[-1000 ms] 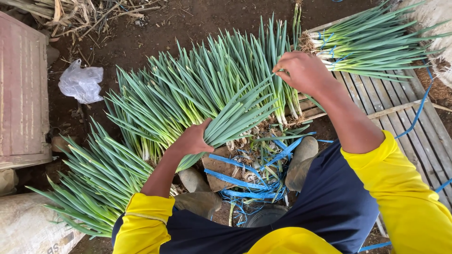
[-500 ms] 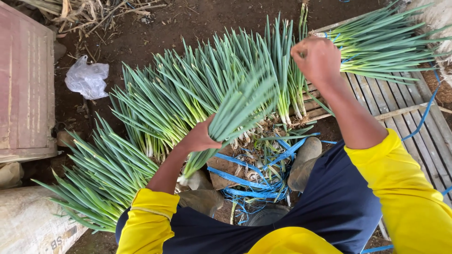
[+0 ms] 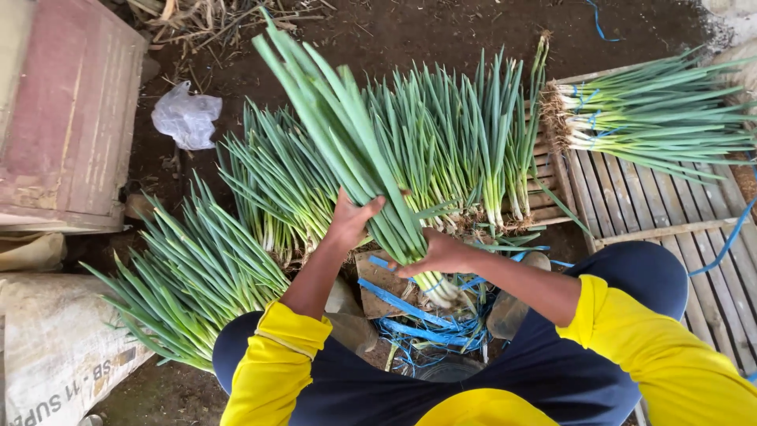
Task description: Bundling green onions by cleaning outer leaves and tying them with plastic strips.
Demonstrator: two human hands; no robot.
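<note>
A bunch of green onions stands raised in front of me, leaves pointing up and to the left, white root ends down near my lap. My left hand grips it from the left at its lower part. On the right side, near the root end, my right hand clasps the same bunch. Many more green onions lie fanned out on the dirt behind it, roots toward me. Blue tying strips lie tangled on the ground below my hands.
A tied bundle of green onions lies on a wooden slatted pallet at right. A crumpled white plastic bag rests on the dirt at left, beside a reddish wooden crate. A white sack sits at lower left.
My right hand came down from the far pile to the bunch's root end. The bunch in my left hand has been lifted and tipped upright.
</note>
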